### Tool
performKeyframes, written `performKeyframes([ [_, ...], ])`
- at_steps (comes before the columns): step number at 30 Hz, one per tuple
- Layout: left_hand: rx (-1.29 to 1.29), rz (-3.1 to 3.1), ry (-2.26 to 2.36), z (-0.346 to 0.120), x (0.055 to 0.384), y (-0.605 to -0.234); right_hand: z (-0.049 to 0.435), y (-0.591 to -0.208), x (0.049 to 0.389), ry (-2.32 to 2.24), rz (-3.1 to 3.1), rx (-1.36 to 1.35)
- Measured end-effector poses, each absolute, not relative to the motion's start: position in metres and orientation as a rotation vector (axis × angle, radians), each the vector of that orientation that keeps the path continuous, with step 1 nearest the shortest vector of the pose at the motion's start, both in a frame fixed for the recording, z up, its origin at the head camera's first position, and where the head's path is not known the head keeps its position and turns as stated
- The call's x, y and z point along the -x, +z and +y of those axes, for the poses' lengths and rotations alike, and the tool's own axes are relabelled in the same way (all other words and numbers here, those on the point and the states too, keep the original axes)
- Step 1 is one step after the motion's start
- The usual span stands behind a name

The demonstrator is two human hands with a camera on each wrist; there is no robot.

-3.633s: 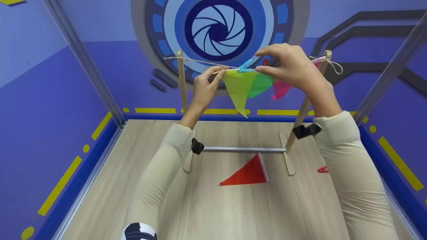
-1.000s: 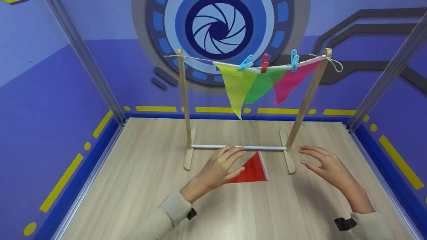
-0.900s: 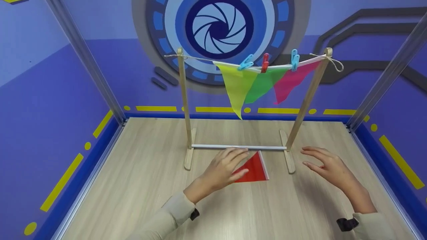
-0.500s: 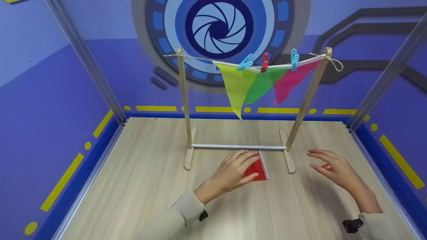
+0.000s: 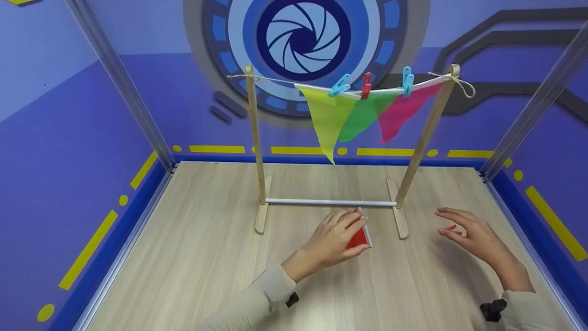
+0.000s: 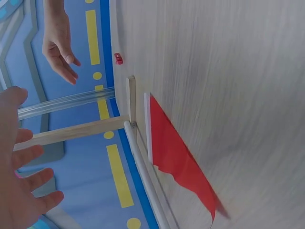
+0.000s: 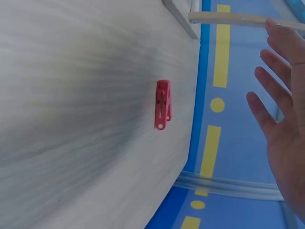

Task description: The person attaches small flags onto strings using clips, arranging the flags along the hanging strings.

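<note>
My left hand hovers over a red triangular flag on the table, its fingers spread and covering much of the flag in the head view. The left wrist view shows the whole flag, white strip along one edge, with a gap between it and the left hand. At the right, my right hand is above a red clothespin, fingers apart and holding nothing. On the string hang a yellow flag, a green flag and a pink flag.
A wooden stand has a left post, a right post and a white crossbar low between them. Two blue clothespins and a red one clip the hanging flags. Blue patterned walls enclose the table.
Both hands have let go of the yellow flag and blue clothespin at the string and come down. Lately the left hand moved right over the red flag; the right hand drifted right, near the loose clothespin.
</note>
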State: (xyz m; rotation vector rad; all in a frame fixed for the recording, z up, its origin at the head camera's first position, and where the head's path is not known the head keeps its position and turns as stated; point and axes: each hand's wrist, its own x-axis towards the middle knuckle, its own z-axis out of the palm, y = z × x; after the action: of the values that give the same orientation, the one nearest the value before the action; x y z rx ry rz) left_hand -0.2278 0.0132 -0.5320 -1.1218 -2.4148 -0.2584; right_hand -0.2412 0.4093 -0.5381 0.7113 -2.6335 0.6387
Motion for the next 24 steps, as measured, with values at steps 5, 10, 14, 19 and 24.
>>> performKeyframes([
  [5,1.108,-2.455,-0.213,0.022,0.229,-0.538,0.421,-0.546,0.244,0.652,-2.689,-0.68],
  [10,1.071,-2.487,-0.14,0.032,0.231,-0.544,0.432,-0.554,0.246,0.621,-2.748,-0.64],
  [14,1.049,-2.511,-0.111,0.041,0.235,-0.551,0.442,-0.561,0.248,0.639,-2.754,-0.645],
  [19,1.008,-2.597,-0.095,0.049,0.24,-0.563,0.453,-0.567,0.25,0.703,-2.801,-0.628],
  [24,0.954,-2.74,-0.119,0.054,0.244,-0.574,0.46,-0.574,0.252,0.724,-2.849,-0.592],
])
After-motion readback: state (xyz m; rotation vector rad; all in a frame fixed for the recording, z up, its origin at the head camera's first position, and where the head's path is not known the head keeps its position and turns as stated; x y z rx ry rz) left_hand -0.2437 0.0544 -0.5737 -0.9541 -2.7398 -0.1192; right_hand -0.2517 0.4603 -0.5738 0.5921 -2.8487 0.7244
